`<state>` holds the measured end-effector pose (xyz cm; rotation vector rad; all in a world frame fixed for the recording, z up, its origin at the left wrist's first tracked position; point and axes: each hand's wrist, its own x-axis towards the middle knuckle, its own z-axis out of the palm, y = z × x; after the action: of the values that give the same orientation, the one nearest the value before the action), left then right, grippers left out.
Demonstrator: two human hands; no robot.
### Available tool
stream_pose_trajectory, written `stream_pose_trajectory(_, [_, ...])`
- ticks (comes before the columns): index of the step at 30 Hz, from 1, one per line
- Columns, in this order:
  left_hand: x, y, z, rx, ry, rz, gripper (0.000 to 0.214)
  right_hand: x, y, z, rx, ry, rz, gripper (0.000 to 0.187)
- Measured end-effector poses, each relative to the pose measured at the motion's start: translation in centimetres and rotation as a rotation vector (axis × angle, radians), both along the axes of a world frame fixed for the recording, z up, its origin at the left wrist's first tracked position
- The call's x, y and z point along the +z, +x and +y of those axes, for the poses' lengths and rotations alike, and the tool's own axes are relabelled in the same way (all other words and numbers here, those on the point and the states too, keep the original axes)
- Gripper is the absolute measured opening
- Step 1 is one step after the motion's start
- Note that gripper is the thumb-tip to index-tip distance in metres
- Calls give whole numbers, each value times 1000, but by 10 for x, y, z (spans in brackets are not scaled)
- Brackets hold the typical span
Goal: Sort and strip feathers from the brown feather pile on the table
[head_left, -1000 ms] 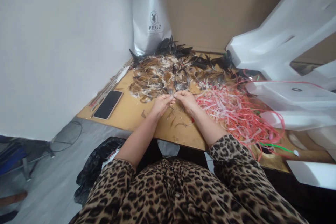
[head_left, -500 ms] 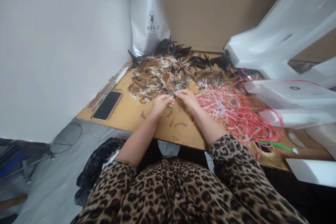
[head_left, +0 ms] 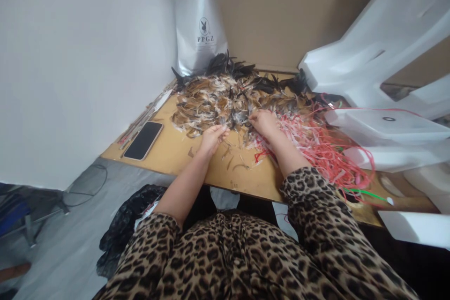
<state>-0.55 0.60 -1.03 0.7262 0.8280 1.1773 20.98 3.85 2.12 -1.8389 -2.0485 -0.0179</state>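
A heap of brown, white and black feathers (head_left: 225, 96) covers the far half of a wooden table (head_left: 176, 150). My left hand (head_left: 213, 136) rests at the heap's near edge, fingers pinched together on a few small feathers. My right hand (head_left: 263, 122) reaches into the heap where it meets a tangle of red and pink strips (head_left: 316, 147). Its fingers are curled down into the feathers, and what they hold is hidden.
A black phone (head_left: 144, 139) lies at the table's left edge near thin sticks. A silver bag (head_left: 200, 23) stands against the back wall. White foam blocks (head_left: 383, 117) crowd the right side. A black plastic bag (head_left: 126, 225) sits below the table.
My hands were pinched together at the heap's edge. The right hand has moved away to the right and farther into the feathers; the left hand stayed almost in place.
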Motion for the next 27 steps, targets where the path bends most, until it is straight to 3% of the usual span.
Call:
stream_pose_trajectory(4, [0,-1,0,-9,1,-23,18,-2,-9,2,3,1,-191,24])
stream_pose_trajectory(12, [1,-1,0,-46,-15,-37,17,-6,-4,-2,34,60,-245,28])
stream_pose_trajectory(19, [5,-3,-1,-112,-69,-77,9,12,-4,-24,213,311,-183,25])
stream_pose_trajectory(27, [9,-3,-5,-221,-116,-69,1,7,-33,-35,391,368,-192,25])
